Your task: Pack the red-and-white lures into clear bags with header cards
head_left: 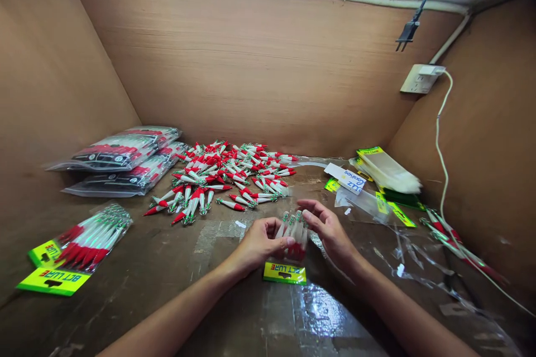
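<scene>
Near the front middle of the table lies a clear bag of lures (296, 248) with a yellow-green header card (285, 273). Several red-and-white squid lures sit inside, green hooks toward the back. My left hand (268, 242) pinches the bag's left side between thumb and fingers. At the bag's upper right, my right hand (329, 228) has its fingers apart and curved around the hook ends; whether they touch the plastic is hard to see. Behind both hands spreads a loose pile of red-and-white lures (226, 173).
Filled bags with yellow-green cards (79, 245) lie at left, before stacked larger packs (125, 150). Empty clear bags (389, 170) and a white paper slip (345, 177) are at right. A white cable (439, 139) runs down the right wall; a plug (408, 33) hangs above.
</scene>
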Motion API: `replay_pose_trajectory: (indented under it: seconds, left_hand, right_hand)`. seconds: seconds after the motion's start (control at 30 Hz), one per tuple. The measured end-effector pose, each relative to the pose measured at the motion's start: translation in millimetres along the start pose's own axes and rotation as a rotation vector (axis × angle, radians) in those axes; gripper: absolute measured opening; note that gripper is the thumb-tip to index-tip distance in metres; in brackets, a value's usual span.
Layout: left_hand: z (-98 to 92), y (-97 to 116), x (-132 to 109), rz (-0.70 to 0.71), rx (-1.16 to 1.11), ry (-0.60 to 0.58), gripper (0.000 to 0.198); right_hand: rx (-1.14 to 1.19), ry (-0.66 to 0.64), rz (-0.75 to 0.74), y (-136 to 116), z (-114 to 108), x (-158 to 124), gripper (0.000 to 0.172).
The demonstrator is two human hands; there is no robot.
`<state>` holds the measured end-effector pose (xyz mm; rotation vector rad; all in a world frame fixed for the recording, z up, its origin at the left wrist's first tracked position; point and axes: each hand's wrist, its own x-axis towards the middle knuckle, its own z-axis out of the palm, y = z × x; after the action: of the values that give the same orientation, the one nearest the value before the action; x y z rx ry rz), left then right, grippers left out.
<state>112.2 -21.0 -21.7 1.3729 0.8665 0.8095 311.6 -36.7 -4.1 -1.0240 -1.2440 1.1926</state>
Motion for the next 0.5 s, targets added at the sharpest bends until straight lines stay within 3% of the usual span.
replay_pose_trajectory:
  seconds: [0.2,0.33,0.43,0.5]
  left_hand:
    - [5.7,-7,-1,0.006,-0.013,0.008,0.038]
    - [6.0,-6,-1,-0.015,0.010,-0.038,0.043]
    - [-6.8,1,2,-0.041,0.094,-0.114,0.048]
    - [-22.3,8,6,-0.045,0.186,-0.139,0.048]
  right_hand:
    - [-0.050,-0.004,0.032,-7,-3,2,0.020]
    - [-0.030,0.018,0.074,-6,-6,2,0.019]
    - [-0.078,0.023,0.146,-2,-15,4,0.026]
    - [-0.229,0.035,0.119,0,-23,6,0.027]
